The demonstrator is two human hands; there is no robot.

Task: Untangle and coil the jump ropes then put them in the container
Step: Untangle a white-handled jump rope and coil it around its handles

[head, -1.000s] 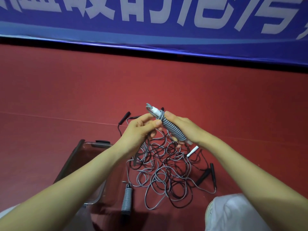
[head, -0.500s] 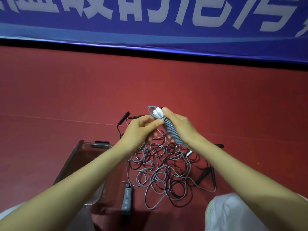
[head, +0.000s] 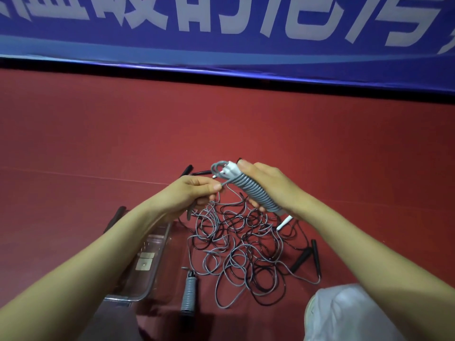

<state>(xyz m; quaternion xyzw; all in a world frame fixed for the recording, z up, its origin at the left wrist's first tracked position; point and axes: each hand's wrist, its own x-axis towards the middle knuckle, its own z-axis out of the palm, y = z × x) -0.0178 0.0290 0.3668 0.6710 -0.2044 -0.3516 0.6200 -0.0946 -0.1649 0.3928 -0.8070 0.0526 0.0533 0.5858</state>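
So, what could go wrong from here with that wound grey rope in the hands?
1. The left hand only pinches the loose cord beside the wound grey rope that the right hand grips; a slip could loosen the turns.
2. The tangled pile of grey and black ropes lies right below, so a dangling loop might snag in it.

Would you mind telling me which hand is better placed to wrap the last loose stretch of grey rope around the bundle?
Left, probably. The left hand pinches the loose grey rope right beside the coiled bundle, while the right hand grips that bundle and looks busy steadying it.
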